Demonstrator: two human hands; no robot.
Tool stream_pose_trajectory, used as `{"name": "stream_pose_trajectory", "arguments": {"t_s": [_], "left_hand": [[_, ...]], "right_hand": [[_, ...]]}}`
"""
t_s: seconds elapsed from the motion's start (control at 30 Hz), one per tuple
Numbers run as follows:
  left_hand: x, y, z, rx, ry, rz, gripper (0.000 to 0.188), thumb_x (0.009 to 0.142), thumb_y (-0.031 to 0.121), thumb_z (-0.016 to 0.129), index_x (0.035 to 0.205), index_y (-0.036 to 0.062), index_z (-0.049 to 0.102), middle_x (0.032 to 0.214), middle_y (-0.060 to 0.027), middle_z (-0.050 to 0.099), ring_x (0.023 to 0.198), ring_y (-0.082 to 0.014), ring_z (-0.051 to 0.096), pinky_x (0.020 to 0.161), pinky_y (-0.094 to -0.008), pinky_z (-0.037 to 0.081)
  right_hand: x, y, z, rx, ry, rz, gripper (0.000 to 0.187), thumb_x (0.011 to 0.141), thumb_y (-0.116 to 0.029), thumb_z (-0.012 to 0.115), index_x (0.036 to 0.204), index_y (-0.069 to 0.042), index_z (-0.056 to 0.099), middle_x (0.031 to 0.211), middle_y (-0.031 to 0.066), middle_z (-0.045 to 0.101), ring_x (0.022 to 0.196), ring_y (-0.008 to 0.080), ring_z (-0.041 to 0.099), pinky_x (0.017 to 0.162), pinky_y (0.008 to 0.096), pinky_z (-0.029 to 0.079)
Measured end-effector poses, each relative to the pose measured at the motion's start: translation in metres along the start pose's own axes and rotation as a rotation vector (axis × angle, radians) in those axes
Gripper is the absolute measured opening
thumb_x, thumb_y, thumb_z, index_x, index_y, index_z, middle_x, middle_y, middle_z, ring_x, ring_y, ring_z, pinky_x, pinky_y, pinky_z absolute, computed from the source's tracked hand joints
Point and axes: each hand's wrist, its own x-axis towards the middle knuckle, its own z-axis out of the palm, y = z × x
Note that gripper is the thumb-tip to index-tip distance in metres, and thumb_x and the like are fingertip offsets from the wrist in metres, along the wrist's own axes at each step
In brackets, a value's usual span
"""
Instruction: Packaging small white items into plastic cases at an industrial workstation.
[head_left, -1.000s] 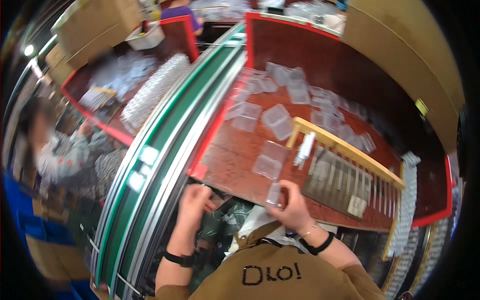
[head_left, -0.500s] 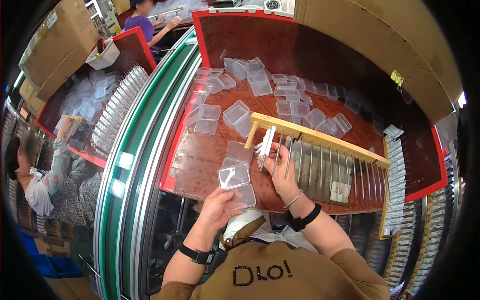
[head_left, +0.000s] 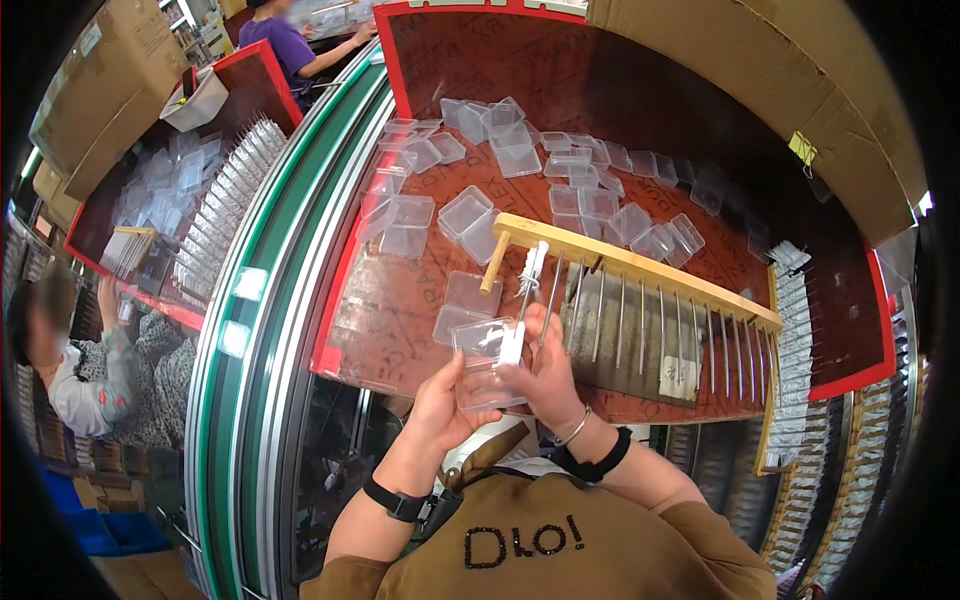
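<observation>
Both hands are now together at the near edge of the worktop [head_left: 700,90]. The left hand [head_left: 440,405], which half a second ago sat lower, has come up and its grip pinches the clear plastic box [head_left: 485,365] from the left. The right hand [head_left: 545,370], off the wooden rack [head_left: 640,265] now, holds the box's other side, fingers closed round a slim white piece [head_left: 522,300] standing up out of it. So the box is off the surface, held between both hands. Loose clear boxes [head_left: 520,150] crowd the far half; bare board lies just left of the rack, near the red edge.
</observation>
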Motion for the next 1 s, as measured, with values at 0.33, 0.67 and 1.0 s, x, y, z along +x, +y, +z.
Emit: {"name": "stream_pose_trajectory", "arguments": {"t_s": [0.33, 0.67, 1.0], "left_hand": [[-0.002, 0.004, 0.007, -0.063, -0.05, 0.114, 0.051, 0.1, 0.047, 0.034, 0.123, 0.0052, 0.052, 0.116, -0.0133, 0.061, 0.1, -0.0278, 0.064, 0.072, -0.0428, 0.057], [-0.013, 0.008, -0.007, -0.059, 0.006, 0.105, 0.043, 0.099, 0.043, 0.041, 0.116, 0.0062, 0.055, 0.104, -0.0127, 0.066, 0.083, -0.0264, 0.066, 0.055, -0.0383, 0.053], [-0.007, 0.016, -0.022, 0.082, 0.16, 0.224, 0.04, 0.099, 0.041, 0.041, 0.108, 0.0047, 0.056, 0.097, -0.0134, 0.067, 0.072, -0.0261, 0.068, 0.053, -0.0413, 0.057]], "right_hand": [[-0.023, -0.005, -0.003, -0.481, -0.197, -0.195, 0.07, 0.066, -0.033, 0.085, 0.123, -0.008, 0.053, 0.127, 0.0172, 0.037, 0.127, 0.0305, 0.034, 0.108, 0.0408, 0.027], [0.065, 0.015, -0.025, 0.107, 0.081, 0.063, 0.05, 0.083, -0.01, 0.071, 0.128, 0.001, 0.05, 0.105, 0.0039, 0.056, 0.097, 0.0125, 0.053, 0.086, 0.0276, 0.046], [0.017, -0.003, 0.009, 0.126, 0.105, 0.094, 0.042, 0.084, -0.001, 0.058, 0.124, -0.003, 0.046, 0.106, 0.0056, 0.056, 0.094, 0.0125, 0.055, 0.079, 0.0269, 0.048]]}}
